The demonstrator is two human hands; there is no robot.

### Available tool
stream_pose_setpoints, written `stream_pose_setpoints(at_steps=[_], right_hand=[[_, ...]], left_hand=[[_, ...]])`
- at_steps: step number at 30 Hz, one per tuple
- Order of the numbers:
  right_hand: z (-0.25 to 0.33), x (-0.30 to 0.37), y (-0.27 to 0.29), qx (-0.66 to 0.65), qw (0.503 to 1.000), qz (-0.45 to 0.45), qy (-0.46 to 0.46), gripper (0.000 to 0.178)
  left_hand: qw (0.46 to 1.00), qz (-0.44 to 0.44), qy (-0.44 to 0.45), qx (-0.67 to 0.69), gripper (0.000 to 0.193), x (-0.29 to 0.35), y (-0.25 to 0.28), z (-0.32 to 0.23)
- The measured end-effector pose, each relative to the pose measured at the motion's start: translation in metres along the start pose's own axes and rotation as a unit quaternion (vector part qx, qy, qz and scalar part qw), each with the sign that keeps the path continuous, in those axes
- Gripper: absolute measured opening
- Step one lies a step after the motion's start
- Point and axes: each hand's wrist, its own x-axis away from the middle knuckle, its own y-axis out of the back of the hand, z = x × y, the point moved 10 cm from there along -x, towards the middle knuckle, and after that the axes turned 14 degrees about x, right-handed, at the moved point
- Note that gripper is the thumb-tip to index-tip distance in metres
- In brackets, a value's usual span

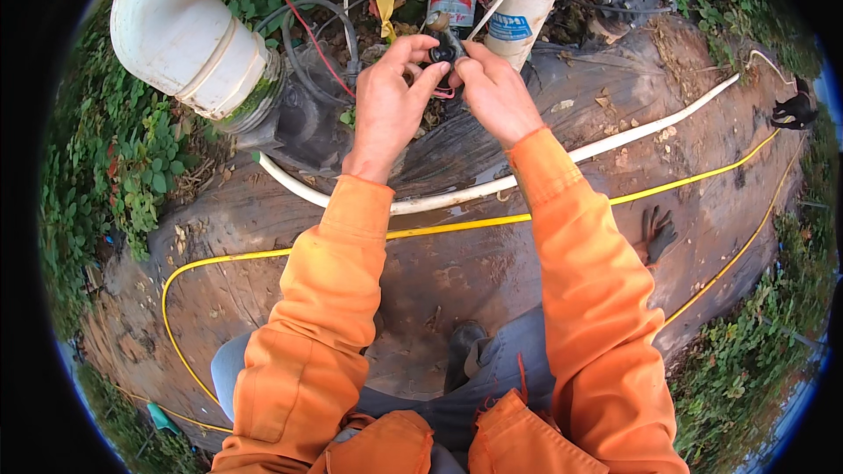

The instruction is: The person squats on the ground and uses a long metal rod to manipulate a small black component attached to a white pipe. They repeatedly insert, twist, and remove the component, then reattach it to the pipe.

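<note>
My left hand point(392, 101) is closed, thumb and forefinger pinching a small black round fitting point(442, 52). Against its other side my right hand point(497, 92) is closed too, gripping the dark body of the same piece. A dull brownish, knob-like part point(436, 21) shows at its upper end; whether it belongs to the fitting I cannot tell. My fingers cover much of the piece, so its exact kind is unclear. Just beyond it lies a red and grey box-like object point(452, 9). A thick white pipe point(518, 13) with a blue label stands close to my right hand.
A large white elbow pipe point(180, 31) rises at the far left. Red wire point(307, 35) and grey cable hang beside it. A white hose point(457, 197) and a yellow hose point(474, 225) cross the muddy sheeting. Dark gloves point(659, 233) lie at the right, and plants border the sheeting.
</note>
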Motion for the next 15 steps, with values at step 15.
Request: stream_pose_setpoints(at_steps=[15], right_hand=[[0.014, 0.004, -0.004, 0.038, 0.998, -0.013, 0.040, 0.034]], left_hand=[[0.987, 0.044, -0.119, -0.097, 0.024, 0.000, 0.006, -0.033]])
